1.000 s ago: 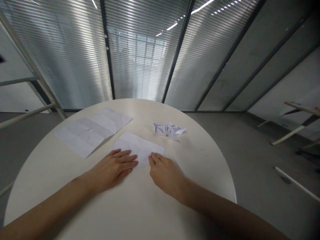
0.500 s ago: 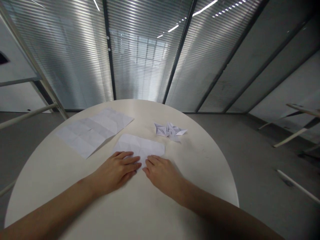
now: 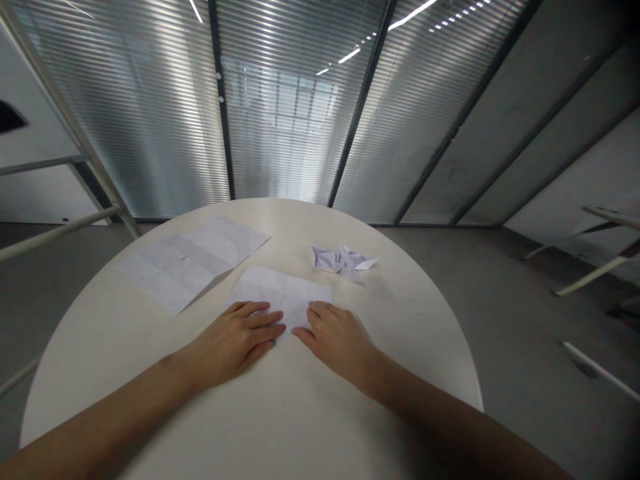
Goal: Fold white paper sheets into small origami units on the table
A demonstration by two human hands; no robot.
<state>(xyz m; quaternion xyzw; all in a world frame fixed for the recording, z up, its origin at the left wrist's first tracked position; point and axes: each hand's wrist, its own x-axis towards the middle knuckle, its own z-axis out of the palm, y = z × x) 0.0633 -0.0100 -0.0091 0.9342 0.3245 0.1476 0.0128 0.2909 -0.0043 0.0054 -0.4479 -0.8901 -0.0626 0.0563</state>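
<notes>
A creased sheet of white paper [image 3: 280, 288] lies flat on the round white table in front of me, its near part covered by my hands. My left hand [image 3: 243, 337] rests on the paper's near left portion, fingers stretched out and slightly apart. On the near right portion lies my right hand [image 3: 336, 340], its thumb held away from the extended fingers. Just beyond, to the right, sits a folded white paper shape [image 3: 343, 261] with pointed ends. Farther left a larger sheet [image 3: 195, 260] with a grid of creases is spread out, its near right edge lifted a little.
The round white table [image 3: 280, 427] has its curved far edge close to a glass partition with blinds [image 3: 280, 133]. A white frame [image 3: 65, 230] stands at the left. Table or chair legs [image 3: 595, 273] show on the floor at the right.
My right hand has slid a little to the right along the paper, widening the gap between my hands. The left hand stays in nearly the same place on the sheet.
</notes>
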